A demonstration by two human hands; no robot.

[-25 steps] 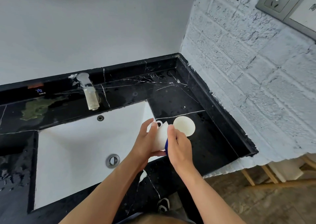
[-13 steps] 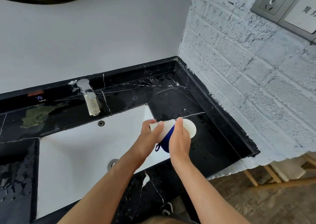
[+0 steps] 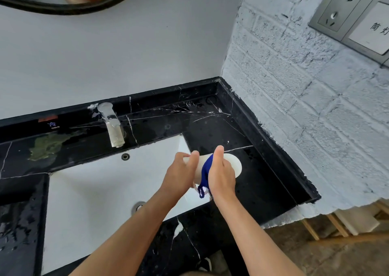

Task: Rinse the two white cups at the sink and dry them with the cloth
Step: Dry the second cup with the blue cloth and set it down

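Observation:
My left hand (image 3: pixel 180 175) grips one white cup (image 3: pixel 200 162) on its side over the right edge of the white sink (image 3: pixel 94 191). My right hand (image 3: pixel 222 176) presses a blue cloth (image 3: pixel 205 173) against that cup's side, thumb pointing up, with a loop of cloth hanging below. The second white cup (image 3: pixel 235 164) stands on the black marble counter (image 3: pixel 263 181) just right of my hands, partly hidden behind my right hand.
A chrome faucet (image 3: pixel 112 128) stands behind the basin, whose drain (image 3: pixel 137 206) is partly covered by my left forearm. A white brick wall (image 3: pixel 305 118) with a socket panel (image 3: pixel 341 10) closes the right side. The counter is wet.
The held cup has been turned onto its side between my hands. More of the blue cloth now shows, wrapped around it. The second cup has stayed in place.

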